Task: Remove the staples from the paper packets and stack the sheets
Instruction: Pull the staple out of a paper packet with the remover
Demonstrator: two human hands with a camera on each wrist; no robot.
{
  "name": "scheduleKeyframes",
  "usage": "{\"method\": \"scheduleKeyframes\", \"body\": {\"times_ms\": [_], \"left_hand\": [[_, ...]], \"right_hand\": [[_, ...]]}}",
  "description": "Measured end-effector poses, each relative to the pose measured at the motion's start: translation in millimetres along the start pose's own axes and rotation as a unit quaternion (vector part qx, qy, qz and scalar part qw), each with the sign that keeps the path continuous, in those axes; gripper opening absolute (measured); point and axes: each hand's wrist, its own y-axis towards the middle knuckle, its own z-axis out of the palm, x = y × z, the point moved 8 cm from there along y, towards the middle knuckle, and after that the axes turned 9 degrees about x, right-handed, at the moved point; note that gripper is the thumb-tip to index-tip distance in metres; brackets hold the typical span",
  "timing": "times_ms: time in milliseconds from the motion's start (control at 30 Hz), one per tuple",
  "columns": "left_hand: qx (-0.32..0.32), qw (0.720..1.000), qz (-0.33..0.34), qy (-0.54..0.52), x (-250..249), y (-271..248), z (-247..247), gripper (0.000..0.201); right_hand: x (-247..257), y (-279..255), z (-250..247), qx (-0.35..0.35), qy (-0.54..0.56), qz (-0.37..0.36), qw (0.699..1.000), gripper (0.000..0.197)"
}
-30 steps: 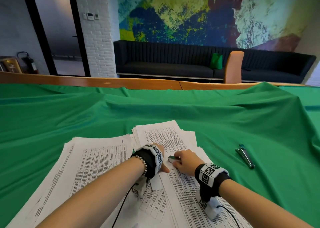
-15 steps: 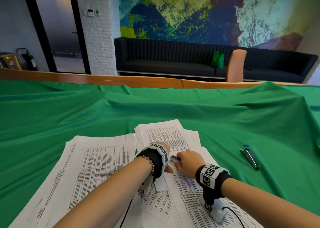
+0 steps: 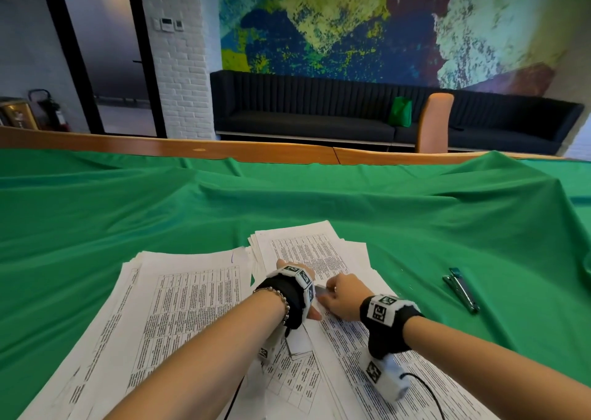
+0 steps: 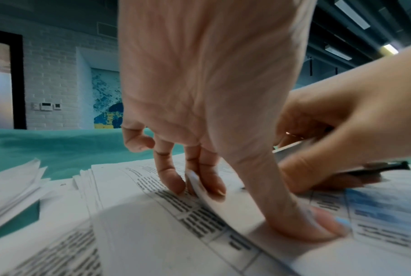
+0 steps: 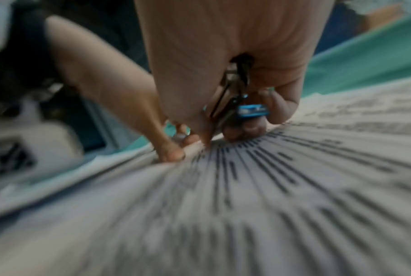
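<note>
Near the lower centre of the head view, the paper packet lies flat on the green-draped desk, its long axis running from the lower right up toward the frame's middle. It is white, printed with dense tables. The left hand presses it down with straightened fingers and thumb. The right hand clenches a metal staple remover with a blue end, tip at the packet's corner.

Lounge behind a green-draped table

A dark sofa lines a colourful mural; a white brick pillar stands beside a black-framed doorway.
</note>
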Motion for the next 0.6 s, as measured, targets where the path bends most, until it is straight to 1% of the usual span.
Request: {"method": "scheduleKeyframes", "body": {"times_ms": [33, 100, 133, 233, 400, 500, 533, 600], "left_hand": [[-0.001, 1.0, -0.004, -0.002, -0.4, -3.8, 0.0, 0.053], [0.008, 1.0, 0.004, 0.026, -3.3, -13.6, -2.0, 0.05], [0.012, 0.999, 0.011, 0.039, -5.0, -19.5, -5.1, 0.046], [0.007, 0.997, 0.02, 0.07, -12.0, -30.1, -16.7, 0.043], [0.011, 0.999, 0.017, 0.047, -11.5, -31.5, -9.7, 0.053], [-0.003, 0.999, 0.022, 0.03, -10.3, -28.8, -6.5, 0.061], [-0.009, 1.0, 0.022, 0.015, -8.1, -27.1, -7.4, 0.065], [-0.011, 1.0, 0.016, -0.017, -1.2, -20.4, -5.3, 0.074]], "right_hand": [[3.6, -2.9, 0.7, -0.01, -0.026, -0.013, 1.0, 0.029], [7.8, -5.3, 1.9, -0.03, -0.057, -0.033, 0.997, 0.023], [8.4, -5.2, 2.3, -0.035, -0.065, -0.037, 0.997, 0.023], [5.2, -2.1, 7.5, -0.037, -0.063, -0.041, 0.996, 0.026], [5.9, -1.9, 11.4, -0.056, -0.085, -0.033, 0.994, 0.027], [-7.7, 3.4, 0.7, -0.061, -0.056, 0.014, 0.996, 0.022], [-12.2, 6.5, -3.7, -0.053, -0.042, 0.024, 0.997, 0.021], [-15.1, 14.2, -5.6, -0.01, -0.029, 0.021, 0.999, 0.02]]}}
